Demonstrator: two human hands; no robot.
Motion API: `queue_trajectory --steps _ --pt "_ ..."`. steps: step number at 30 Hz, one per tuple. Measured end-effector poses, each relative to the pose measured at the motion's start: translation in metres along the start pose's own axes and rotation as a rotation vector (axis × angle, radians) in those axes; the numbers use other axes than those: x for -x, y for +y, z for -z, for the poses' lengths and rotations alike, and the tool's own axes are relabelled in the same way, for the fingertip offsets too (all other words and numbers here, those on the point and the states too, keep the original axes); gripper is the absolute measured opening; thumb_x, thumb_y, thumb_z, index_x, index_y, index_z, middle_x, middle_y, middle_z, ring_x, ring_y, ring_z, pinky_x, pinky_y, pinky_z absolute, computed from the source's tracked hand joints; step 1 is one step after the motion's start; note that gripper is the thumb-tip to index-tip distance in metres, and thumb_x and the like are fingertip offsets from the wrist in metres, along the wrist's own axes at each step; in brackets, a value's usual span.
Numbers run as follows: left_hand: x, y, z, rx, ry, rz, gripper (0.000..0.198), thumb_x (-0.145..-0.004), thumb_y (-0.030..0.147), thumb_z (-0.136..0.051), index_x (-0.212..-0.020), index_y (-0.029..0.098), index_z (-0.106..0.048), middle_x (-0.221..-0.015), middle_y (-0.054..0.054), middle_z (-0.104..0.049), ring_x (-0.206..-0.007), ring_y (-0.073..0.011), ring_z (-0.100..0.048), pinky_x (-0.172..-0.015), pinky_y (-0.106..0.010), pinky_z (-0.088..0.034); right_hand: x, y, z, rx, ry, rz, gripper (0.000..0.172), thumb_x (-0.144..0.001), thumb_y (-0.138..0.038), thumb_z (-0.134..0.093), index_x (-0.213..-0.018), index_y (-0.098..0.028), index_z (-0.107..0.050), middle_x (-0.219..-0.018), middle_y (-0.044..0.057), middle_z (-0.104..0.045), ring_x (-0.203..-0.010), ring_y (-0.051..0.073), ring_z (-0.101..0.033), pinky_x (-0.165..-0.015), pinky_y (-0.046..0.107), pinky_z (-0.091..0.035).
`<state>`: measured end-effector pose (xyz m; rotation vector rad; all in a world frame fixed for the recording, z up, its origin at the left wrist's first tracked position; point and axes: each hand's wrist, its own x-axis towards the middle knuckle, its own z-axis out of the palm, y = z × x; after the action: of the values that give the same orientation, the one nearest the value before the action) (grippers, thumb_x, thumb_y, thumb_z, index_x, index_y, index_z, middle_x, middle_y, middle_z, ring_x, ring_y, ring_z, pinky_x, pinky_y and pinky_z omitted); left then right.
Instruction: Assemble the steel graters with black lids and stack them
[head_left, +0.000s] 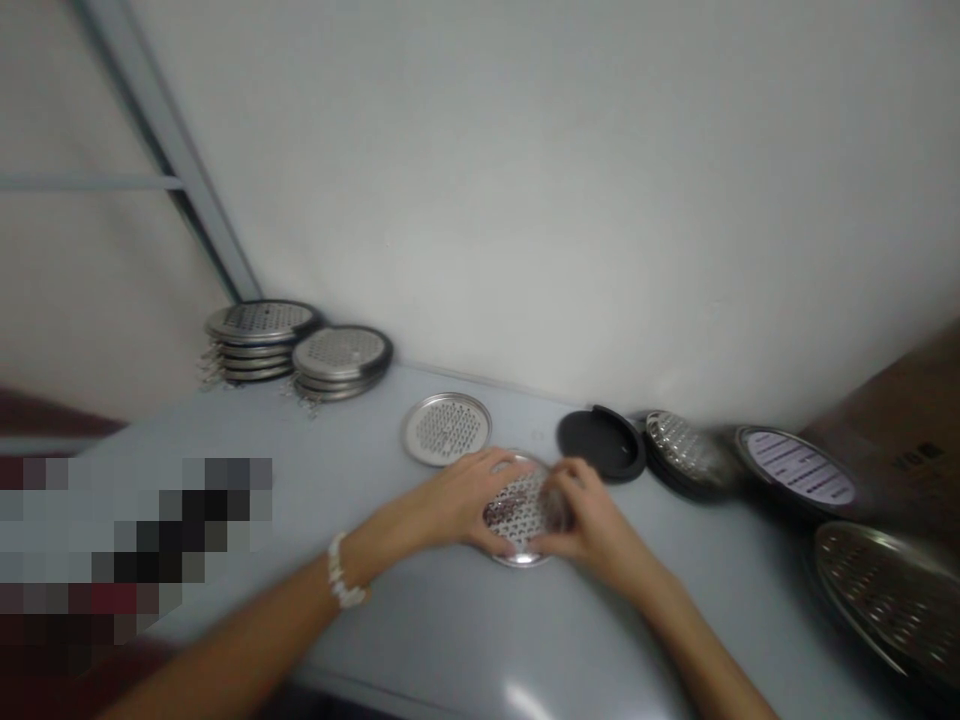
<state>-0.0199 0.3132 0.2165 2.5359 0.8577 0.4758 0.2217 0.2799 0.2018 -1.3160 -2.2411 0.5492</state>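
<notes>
Right, left hand (pixel 457 497) and right hand (pixel 592 525) both curled round the rim of a perforated steel disc (pixel 519 512), gripping it just above the desk (pixel 352 460). Beaded bracelet (pixel 341 570) on left wrist. Second disc (pixel 447 429) lies just beyond, black round lid (pixel 601 443) beyond right hand, stacked discs (pixel 262 335) far left.
</notes>
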Motion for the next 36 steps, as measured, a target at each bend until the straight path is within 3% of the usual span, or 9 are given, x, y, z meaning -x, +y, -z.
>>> queue_trajectory --steps 15,22,26,29,32,36 --pt "0.005 -0.01 0.01 0.087 -0.047 0.076 0.101 -0.062 0.048 -0.089 -0.149 0.03 -0.04 -0.141 -0.01 -0.054 -0.13 -0.0328 -0.049 -0.11 -0.044 -0.037 0.0 -0.003 0.006 -0.059 -0.017 -0.031 0.049 -0.068 -0.039 -0.088 -0.103 -0.021 -0.059 -0.118 0.007 -0.052 -0.107 0.025 -0.055 -0.093 0.037 -0.047" --pt "0.003 -0.002 0.014 0.109 -0.008 0.053 0.096 -0.067 0.046 -0.087 -0.148 0.033 -0.04 -0.139 -0.009 -0.054 -0.127 -0.0311 -0.052 -0.107 -0.042 -0.041 -0.001 -0.003 0.004 -0.03 0.007 -0.028 0.057 -0.067 -0.038 -0.089 -0.113 -0.022 -0.06 -0.116 0.008 -0.058 -0.109 0.029 -0.054 -0.097 0.042 -0.045" --pt "-0.001 0.002 0.015 0.089 0.026 0.064 0.061 -0.089 0.045 -0.068 -0.144 0.03 -0.046 -0.131 -0.008 -0.059 -0.119 -0.0265 -0.057 -0.103 -0.039 -0.044 0.0 -0.001 0.004 -0.051 0.015 -0.028 0.06 -0.067 -0.04 -0.089 -0.117 -0.022 -0.059 -0.116 0.008 -0.058 -0.111 0.029 -0.054 -0.098 0.042 -0.045" --pt "-0.003 -0.004 0.016 -0.071 0.159 0.125 0.031 -0.1 0.031 -0.048 -0.129 0.023 -0.058 -0.122 -0.008 -0.062 -0.116 -0.0241 -0.057 -0.104 -0.04 -0.042 0.0 0.002 0.003 -0.068 0.026 -0.023 0.062 -0.067 -0.039 -0.089 -0.119 -0.022 -0.059 -0.119 0.008 -0.057 -0.114 0.029 -0.053 -0.101 0.042 -0.044" --pt "-0.001 -0.018 0.022 -0.289 0.288 0.273 0.017 -0.096 0.025 -0.053 -0.104 0.018 -0.065 -0.108 -0.01 -0.064 -0.109 -0.0275 -0.056 -0.1 -0.044 -0.043 0.0 0.003 0.002 -0.072 0.022 -0.029 0.065 -0.067 -0.039 -0.089 -0.121 -0.022 -0.058 -0.121 0.008 -0.056 -0.116 0.029 -0.053 -0.103 0.041 -0.044" --pt "0.006 -0.035 0.028 -0.381 0.213 0.364 0.013 -0.087 0.031 -0.067 -0.086 0.018 -0.064 -0.094 -0.009 -0.064 -0.099 -0.0291 -0.056 -0.09 -0.043 -0.046 0.001 0.001 0.002 -0.059 0.015 -0.036 0.065 -0.068 -0.042 -0.088 -0.122 -0.021 -0.059 -0.122 0.009 -0.056 -0.116 0.029 -0.053 -0.103 0.042 -0.043"
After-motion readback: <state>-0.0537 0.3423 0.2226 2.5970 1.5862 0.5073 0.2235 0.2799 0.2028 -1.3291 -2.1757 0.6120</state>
